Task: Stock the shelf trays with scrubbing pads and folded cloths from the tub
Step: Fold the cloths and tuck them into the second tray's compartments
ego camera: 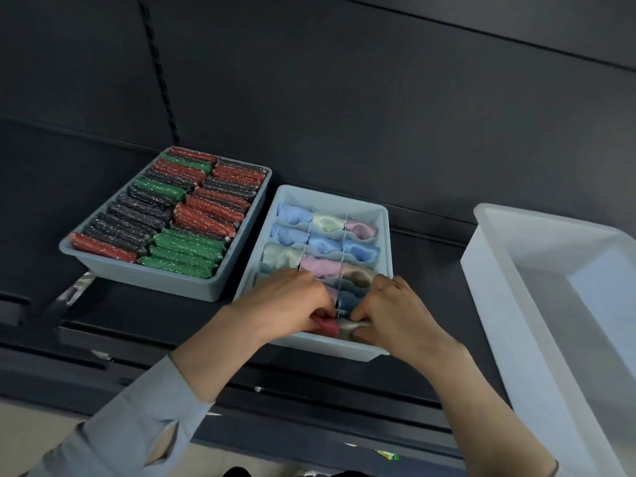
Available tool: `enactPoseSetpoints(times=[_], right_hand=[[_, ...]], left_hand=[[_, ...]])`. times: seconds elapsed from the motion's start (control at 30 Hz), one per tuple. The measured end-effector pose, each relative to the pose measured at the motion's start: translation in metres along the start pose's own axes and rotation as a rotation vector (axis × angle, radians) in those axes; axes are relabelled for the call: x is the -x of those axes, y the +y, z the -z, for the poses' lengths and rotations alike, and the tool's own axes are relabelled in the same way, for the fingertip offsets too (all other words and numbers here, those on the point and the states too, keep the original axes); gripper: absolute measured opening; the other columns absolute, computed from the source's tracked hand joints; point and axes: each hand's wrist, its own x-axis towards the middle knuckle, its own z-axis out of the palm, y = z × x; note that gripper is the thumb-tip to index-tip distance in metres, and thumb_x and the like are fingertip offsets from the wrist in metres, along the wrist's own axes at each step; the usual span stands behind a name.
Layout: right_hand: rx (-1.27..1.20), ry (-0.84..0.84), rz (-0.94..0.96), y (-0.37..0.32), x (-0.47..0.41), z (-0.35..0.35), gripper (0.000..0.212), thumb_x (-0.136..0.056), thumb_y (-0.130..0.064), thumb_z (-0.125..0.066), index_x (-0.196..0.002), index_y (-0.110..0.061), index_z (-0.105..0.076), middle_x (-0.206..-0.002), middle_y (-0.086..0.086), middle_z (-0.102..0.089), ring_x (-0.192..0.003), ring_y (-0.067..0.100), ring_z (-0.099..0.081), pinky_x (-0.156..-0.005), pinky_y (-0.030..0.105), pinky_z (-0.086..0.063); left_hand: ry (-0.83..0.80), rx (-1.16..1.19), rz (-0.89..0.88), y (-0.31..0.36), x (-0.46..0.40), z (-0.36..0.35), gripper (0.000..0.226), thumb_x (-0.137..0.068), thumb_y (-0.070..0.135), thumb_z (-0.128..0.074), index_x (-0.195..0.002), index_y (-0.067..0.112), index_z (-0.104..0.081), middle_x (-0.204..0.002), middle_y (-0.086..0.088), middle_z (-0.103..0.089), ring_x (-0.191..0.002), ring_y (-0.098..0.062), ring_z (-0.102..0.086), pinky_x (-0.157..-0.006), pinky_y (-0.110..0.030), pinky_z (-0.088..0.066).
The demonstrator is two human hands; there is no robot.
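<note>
A pale blue divided tray (384,232) on the dark shelf holds folded cloths in blue, cream and pink, one per compartment. My left hand (289,304) pinches a dark pink folded cloth (327,326) at the tray's front row. Beside it, my right hand (395,311) presses a grey folded cloth (349,328) into the neighbouring front compartment. To the left, a second pale blue tray (161,274) is packed with red, green and black scrubbing pads (192,215) standing on edge. The white tub (495,304) stands at the right; the part of its inside I can see is bare.
The dark shelf (430,256) runs left to right under a dark back panel with a slotted upright (160,80). Lower shelf edges with price rails lie below my arms. A pale floor shows at the bottom left.
</note>
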Motion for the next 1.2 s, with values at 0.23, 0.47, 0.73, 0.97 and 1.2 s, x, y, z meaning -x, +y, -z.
enactPoseSetpoints(times=[0.23,0.47,0.73,0.97,1.2], right_hand=[[-0.062,0.08,0.036,0.01,0.0,0.007,0.025,-0.082,-0.052,-0.065,-0.101,-0.038,-0.073,-0.101,-0.004,-0.064,-0.103,0.014,-0.051,-0.087,0.027,-0.036],[-0.32,0.092,0.111,-0.005,-0.013,0.015,0.016,-0.074,-0.047,-0.074,-0.083,-0.034,-0.075,-0.073,-0.019,-0.065,-0.085,0.003,-0.053,-0.073,0.019,-0.039],[-0.251,-0.001,0.2,-0.01,-0.034,0.005,0.015,-0.076,-0.038,-0.07,-0.091,-0.041,-0.071,-0.084,-0.026,-0.057,-0.09,-0.004,-0.041,-0.088,0.024,-0.03],[-0.344,-0.103,0.148,-0.013,-0.045,0.012,0.01,-0.072,-0.046,-0.075,-0.073,-0.049,-0.065,-0.082,-0.026,-0.065,-0.085,-0.005,-0.06,-0.077,0.017,-0.046],[-0.367,0.471,0.048,-0.076,-0.098,0.038,0.016,-0.075,-0.015,-0.081,-0.088,-0.025,-0.078,-0.077,-0.017,-0.07,-0.067,-0.008,-0.057,-0.067,-0.002,-0.038]], left_hand=[[0.018,0.078,0.102,0.001,-0.002,0.004,0.022,-0.081,0.046,-0.072,-0.101,0.036,-0.074,-0.094,0.015,-0.07,-0.088,-0.008,-0.065,-0.082,-0.026,-0.051],[-0.065,-0.026,0.308,-0.024,0.039,0.044,0.029,-0.077,0.053,-0.073,-0.1,0.035,-0.073,-0.095,0.016,-0.065,-0.089,-0.006,-0.059,-0.075,-0.021,-0.04],[-0.078,-0.119,0.304,-0.015,0.036,0.031,0.021,-0.085,0.029,-0.072,-0.106,0.028,-0.072,-0.096,0.009,-0.065,-0.091,-0.013,-0.055,-0.103,-0.033,-0.031],[0.118,0.094,0.244,-0.043,0.053,0.034,0.032,-0.086,0.045,-0.062,-0.114,0.03,-0.069,-0.113,0.011,-0.067,-0.108,-0.007,-0.054,-0.106,-0.033,-0.039],[0.489,0.001,0.383,-0.167,0.096,0.082,0.031,-0.082,0.032,-0.07,-0.113,0.027,-0.071,-0.12,0.007,-0.067,-0.111,-0.013,-0.063,-0.103,-0.042,-0.048]])
